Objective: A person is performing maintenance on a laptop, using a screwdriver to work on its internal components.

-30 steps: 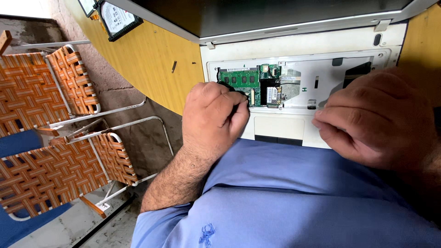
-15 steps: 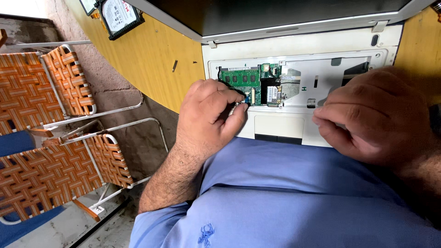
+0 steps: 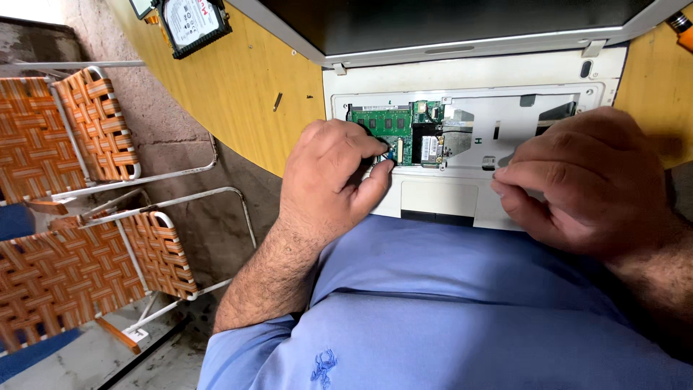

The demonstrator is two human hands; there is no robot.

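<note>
Right across the upper part of the view runs the yellow table (image 3: 238, 79), and everything else is placed here by the white laptop (image 3: 505, 72) that lies opened up on it. Left of the laptop, off the table's edge and down on the floor, stand two folding chairs (image 3: 65, 209) with orange woven seats and metal frames. Below the laptop, nearest the camera, the person's blue shirt (image 3: 462, 318) fills the lower part of the view. At the laptop's right front corner rests the right hand (image 3: 585, 180), its fingers (image 3: 520, 177) pressed close together and curled down onto the white casing just beside the bare metal plate (image 3: 505, 126) in the open bay; whether they pinch anything cannot be told. At the laptop's left front sits the left hand (image 3: 328, 180), its fingers (image 3: 379, 170) bunched with thumb and forefinger pinching at the lower edge of the green circuit board (image 3: 382, 126), which lies inside the laptop's open bay at its left end. Far left of the laptop, at the table's top edge, lies a bare hard drive (image 3: 191, 22). Between that drive and the laptop a small dark screw-like piece (image 3: 278, 101) lies on the table. At the laptop's upper right, an orange tool tip (image 3: 682, 29) shows at the frame's edge.
</note>
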